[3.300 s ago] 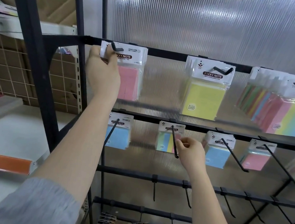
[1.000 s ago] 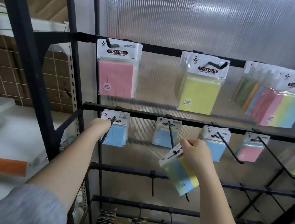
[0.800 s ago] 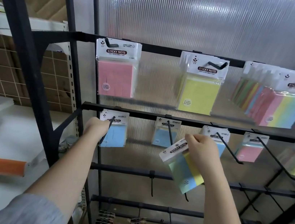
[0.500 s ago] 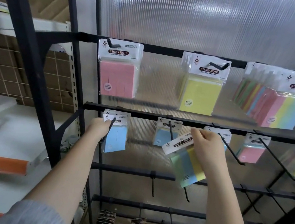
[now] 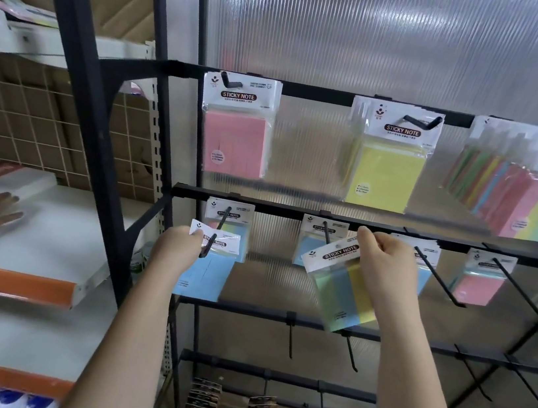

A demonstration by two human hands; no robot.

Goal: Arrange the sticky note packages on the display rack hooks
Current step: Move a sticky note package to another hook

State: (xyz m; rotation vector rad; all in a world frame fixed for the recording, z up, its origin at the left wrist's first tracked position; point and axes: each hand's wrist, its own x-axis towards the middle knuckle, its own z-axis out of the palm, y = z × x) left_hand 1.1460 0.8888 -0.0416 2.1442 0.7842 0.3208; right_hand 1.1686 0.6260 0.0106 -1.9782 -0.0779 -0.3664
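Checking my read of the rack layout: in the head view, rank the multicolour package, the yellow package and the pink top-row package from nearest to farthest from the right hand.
1. Multicolour package: held in the right hand itself.
2. Yellow package: top row, directly above that hand.
3. Pink top-row package: top row, far to its left.

Two bare forearms are seen, ending in the left hand and the right hand. No sleeve, glove, ring or watch is shown on either in this view.
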